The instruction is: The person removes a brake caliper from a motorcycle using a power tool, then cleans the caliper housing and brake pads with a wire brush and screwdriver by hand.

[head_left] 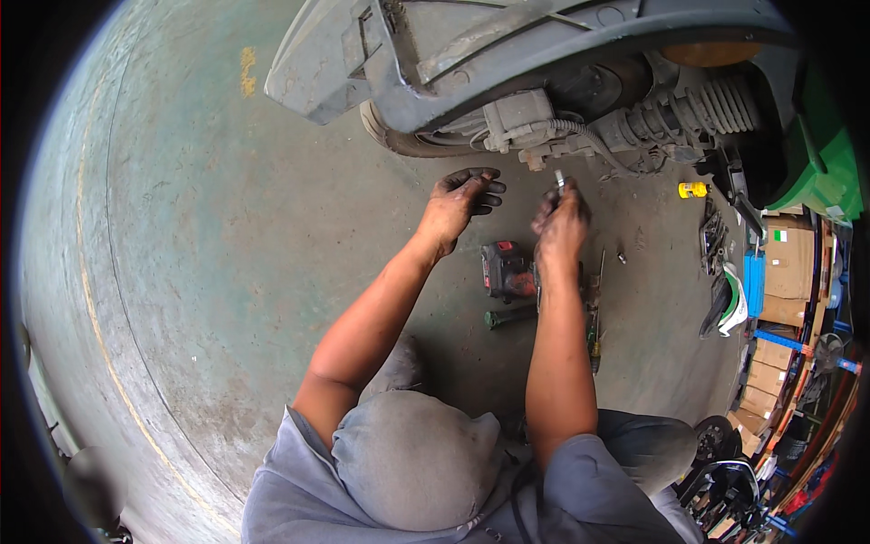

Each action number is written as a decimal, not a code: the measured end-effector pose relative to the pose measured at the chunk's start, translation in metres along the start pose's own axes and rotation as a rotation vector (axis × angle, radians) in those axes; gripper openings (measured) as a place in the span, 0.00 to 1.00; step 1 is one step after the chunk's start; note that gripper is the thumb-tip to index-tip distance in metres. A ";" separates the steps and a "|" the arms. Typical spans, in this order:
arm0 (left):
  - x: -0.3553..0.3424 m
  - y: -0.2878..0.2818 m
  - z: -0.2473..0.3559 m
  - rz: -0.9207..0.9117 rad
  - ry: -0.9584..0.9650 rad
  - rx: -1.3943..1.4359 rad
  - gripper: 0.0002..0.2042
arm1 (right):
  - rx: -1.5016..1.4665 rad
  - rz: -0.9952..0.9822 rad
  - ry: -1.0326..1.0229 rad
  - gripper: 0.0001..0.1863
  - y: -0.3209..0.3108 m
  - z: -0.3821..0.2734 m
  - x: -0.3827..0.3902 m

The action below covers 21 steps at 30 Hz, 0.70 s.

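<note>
In front of me is the dusty grey underside of a scooter point(517, 122), with a ribbed shock-absorber boot and a hose. My right hand point(564, 222) is closed around a small silver metal cylinder point(560, 180), its pale end pointing up toward the scooter. To its left, my left hand point(464, 195) has blackened fingers curled in, thumb against the forefinger; anything in that pinch is too small to make out. Neither hand touches the scooter. Below them on the floor lies a black and red cordless power tool point(506, 270), partly hidden by my right forearm.
Near the tool lie a green-handled item point(510, 315), screwdrivers point(594, 331) and a small metal piece point(622, 258). A yellow bottle point(693, 189) stands to the right. Beyond are a green panel point(820, 168) and shelves with cardboard boxes point(787, 263). The scooter's wheel point(399, 140) is ahead.
</note>
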<state>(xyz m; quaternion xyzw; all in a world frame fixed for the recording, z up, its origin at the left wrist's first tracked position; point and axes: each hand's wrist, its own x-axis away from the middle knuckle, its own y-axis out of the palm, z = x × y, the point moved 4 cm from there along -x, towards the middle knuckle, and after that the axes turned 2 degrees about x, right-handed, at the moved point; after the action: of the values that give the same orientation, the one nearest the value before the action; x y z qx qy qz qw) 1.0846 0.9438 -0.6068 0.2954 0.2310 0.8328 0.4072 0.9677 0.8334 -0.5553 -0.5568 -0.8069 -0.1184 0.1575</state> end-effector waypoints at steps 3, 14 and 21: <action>-0.005 -0.008 -0.016 0.015 0.005 0.105 0.16 | 0.442 -0.302 0.028 0.17 0.016 0.057 0.051; 0.002 -0.033 -0.022 0.277 0.001 0.059 0.15 | 1.513 -1.387 0.013 0.11 -0.237 0.286 0.073; -0.003 -0.025 -0.031 0.181 -0.022 0.011 0.19 | 0.535 0.101 0.422 0.07 -0.299 0.232 0.030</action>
<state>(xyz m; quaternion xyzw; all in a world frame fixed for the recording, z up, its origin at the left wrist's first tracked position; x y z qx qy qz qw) 1.0787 0.9513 -0.6458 0.3265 0.2036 0.8616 0.3310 0.6490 0.8392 -0.7624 -0.4983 -0.7304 -0.0071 0.4671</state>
